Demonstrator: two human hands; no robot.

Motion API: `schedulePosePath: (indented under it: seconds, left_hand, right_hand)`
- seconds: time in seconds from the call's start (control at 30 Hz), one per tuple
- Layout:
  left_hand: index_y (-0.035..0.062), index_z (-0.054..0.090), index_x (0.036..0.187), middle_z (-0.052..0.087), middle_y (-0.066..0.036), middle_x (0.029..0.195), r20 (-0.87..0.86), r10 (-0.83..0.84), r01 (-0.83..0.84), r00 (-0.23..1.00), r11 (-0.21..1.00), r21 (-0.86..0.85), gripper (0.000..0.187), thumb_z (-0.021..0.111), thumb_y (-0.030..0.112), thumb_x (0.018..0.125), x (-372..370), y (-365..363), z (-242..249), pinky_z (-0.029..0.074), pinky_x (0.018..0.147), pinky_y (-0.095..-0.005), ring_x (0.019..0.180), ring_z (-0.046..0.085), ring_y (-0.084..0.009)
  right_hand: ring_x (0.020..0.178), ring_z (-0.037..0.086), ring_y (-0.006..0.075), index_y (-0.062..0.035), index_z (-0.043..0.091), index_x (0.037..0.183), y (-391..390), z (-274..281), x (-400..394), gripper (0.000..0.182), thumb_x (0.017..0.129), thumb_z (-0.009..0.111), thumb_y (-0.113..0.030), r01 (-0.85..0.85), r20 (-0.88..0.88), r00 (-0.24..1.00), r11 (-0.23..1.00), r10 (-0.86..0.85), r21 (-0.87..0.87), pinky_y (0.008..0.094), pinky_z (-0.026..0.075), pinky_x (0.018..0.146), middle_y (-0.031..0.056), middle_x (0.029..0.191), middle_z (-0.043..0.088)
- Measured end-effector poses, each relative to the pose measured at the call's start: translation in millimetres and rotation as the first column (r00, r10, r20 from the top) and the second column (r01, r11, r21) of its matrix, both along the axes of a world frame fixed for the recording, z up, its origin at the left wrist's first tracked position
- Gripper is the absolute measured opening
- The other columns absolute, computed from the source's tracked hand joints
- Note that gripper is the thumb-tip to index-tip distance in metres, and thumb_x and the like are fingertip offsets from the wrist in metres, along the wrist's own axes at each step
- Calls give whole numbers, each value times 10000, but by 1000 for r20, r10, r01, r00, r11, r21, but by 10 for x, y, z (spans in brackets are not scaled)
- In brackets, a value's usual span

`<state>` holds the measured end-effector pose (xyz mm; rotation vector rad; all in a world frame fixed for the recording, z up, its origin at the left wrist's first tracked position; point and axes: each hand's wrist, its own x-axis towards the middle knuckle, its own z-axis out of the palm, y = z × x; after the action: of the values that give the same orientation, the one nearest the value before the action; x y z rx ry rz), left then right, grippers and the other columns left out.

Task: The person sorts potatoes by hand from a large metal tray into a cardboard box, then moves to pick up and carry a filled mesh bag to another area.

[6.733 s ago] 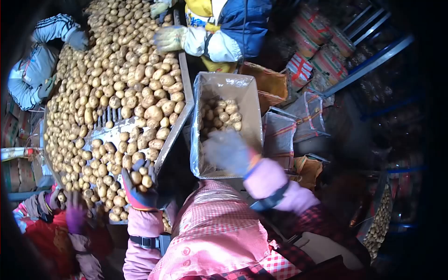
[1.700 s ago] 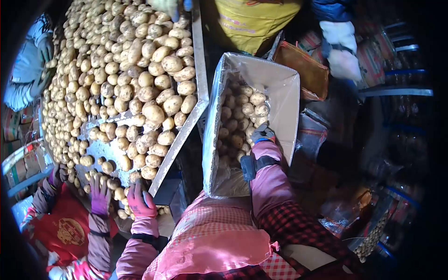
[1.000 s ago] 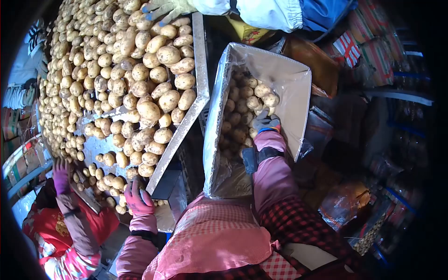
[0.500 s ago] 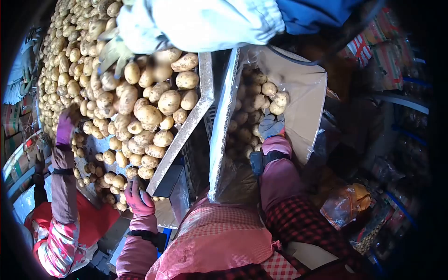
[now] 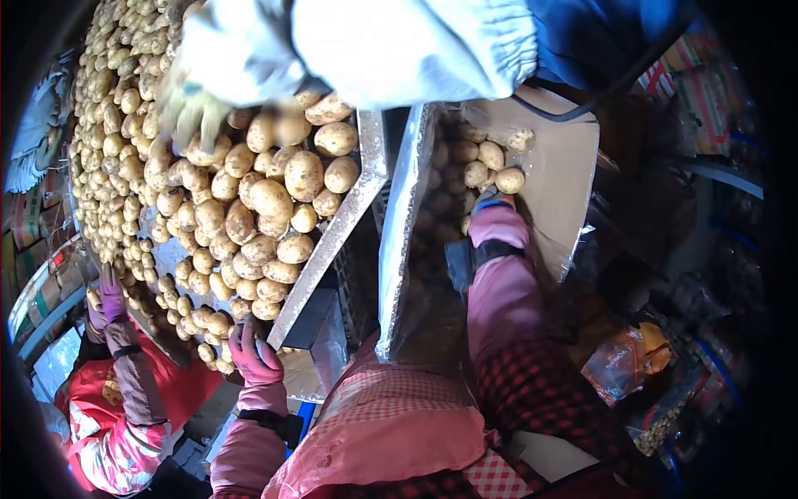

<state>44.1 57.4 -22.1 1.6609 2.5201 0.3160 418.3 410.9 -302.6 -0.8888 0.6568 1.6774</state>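
Note:
My left hand (image 5: 254, 356), in a pink and grey glove, rests at the near edge of the potato pile (image 5: 270, 208), close to the smaller potatoes. Its thumb stands apart from the fingers and nothing is in it. Inside a plastic-lined cardboard box (image 5: 557, 175), my right hand (image 5: 494, 203) reaches to the potatoes (image 5: 490, 155) heaped there. Its fingertips are mostly hidden, so their grip does not show. Several potatoes lie just beyond it.
A metal rim (image 5: 328, 229) borders the sorting surface beside the box. Across the top, another person's white sleeve (image 5: 374, 50) and blurred glove (image 5: 191, 112) extend over the pile. Another worker's purple-gloved hand (image 5: 110, 297) is at the left edge. Bagged goods (image 5: 628, 362) lie at right.
My right hand has moved forward, deeper among the box's potatoes, and some have shifted. My left hand stays nearly in place. The left co-worker's hand has drawn back toward the edge.

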Motion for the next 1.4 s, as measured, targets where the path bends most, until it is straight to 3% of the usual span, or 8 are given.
schedulePosePath:
  seconds: [0.9, 1.2, 1.23, 1.27, 1.3, 1.33, 1.37, 1.4]
  left_hand:
    - [0, 546, 1283, 507, -257, 1193, 6, 21, -20, 1000, 999, -31, 520, 501, 297, 858, -18, -36, -2, 451, 915, -471, 1035, 554, -421]
    - [0, 551, 1283, 501, -266, 1206, 32, 19, -19, 999, 1000, -17, 512, 510, 254, 841, -17, -40, -10, 444, 931, -483, 1057, 543, -420]
    - [0, 551, 1283, 501, -266, 1206, 39, 14, -13, 999, 1000, -2, 512, 510, 254, 841, -12, -30, -6, 444, 931, -483, 1057, 543, -420]
    - [1, 549, 1285, 500, -266, 1206, 34, 30, -29, 999, 999, -16, 516, 515, 251, 835, 0, -26, 2, 441, 937, -484, 1062, 540, -420]
    - [1, 547, 1287, 499, -265, 1206, 29, 47, -46, 998, 999, -29, 521, 520, 248, 830, 8, -27, 8, 438, 943, -486, 1068, 537, -420]
    - [3, 542, 1293, 500, -262, 1206, 20, 45, -44, 999, 999, -25, 521, 519, 243, 831, 2, -39, -5, 433, 953, -487, 1078, 531, -422]
    - [0, 538, 1295, 506, -263, 1205, 18, 48, -48, 999, 999, -24, 516, 514, 235, 836, 0, -47, -18, 429, 960, -487, 1082, 528, -423]
    - [1, 539, 1293, 510, -264, 1207, 14, 30, -30, 999, 999, -12, 509, 511, 229, 839, -3, -23, -8, 426, 966, -486, 1085, 526, -424]
  right_hand:
    - [442, 328, -9, -235, 613, 908, 434, 187, -32, 121, 975, 544, -308, 58, 216, 973, 991, -84, 124, 171, 313, 373, -145, 581, 401]
    - [408, 298, -6, -252, 604, 860, 169, 993, -153, 169, 994, 527, -323, -68, 299, 954, 991, 31, 114, 161, 293, 358, -154, 549, 363]
    - [405, 295, -6, -253, 603, 855, 146, 1169, -134, 176, 996, 525, -324, -91, 232, 971, 987, 58, 133, 160, 291, 356, -155, 545, 359]
    - [402, 292, -10, -254, 600, 856, 117, 1236, 53, 153, 994, 540, -280, -143, -385, 889, 950, 247, 278, 166, 288, 352, -165, 548, 356]
    - [399, 289, -14, -254, 598, 858, 92, 1311, 234, 142, 992, 555, -236, -102, -801, 420, 900, 426, 424, 171, 286, 348, -174, 551, 352]
    - [643, 461, 32, -177, 623, 993, 5, 1527, 151, 76, 987, 547, -181, -43, -453, 850, 893, 268, 448, 194, 427, 534, -107, 772, 523]
    - [887, 633, 79, -99, 648, 1128, -79, 1747, 64, 184, 983, 539, -127, -147, 129, 986, 916, 106, 373, 216, 569, 719, -40, 994, 693]
    - [957, 645, 146, -84, 634, 1155, -79, 1797, 3, 204, 970, 555, -118, -54, 164, 986, 935, -5, 350, 279, 582, 779, 17, 1041, 693]
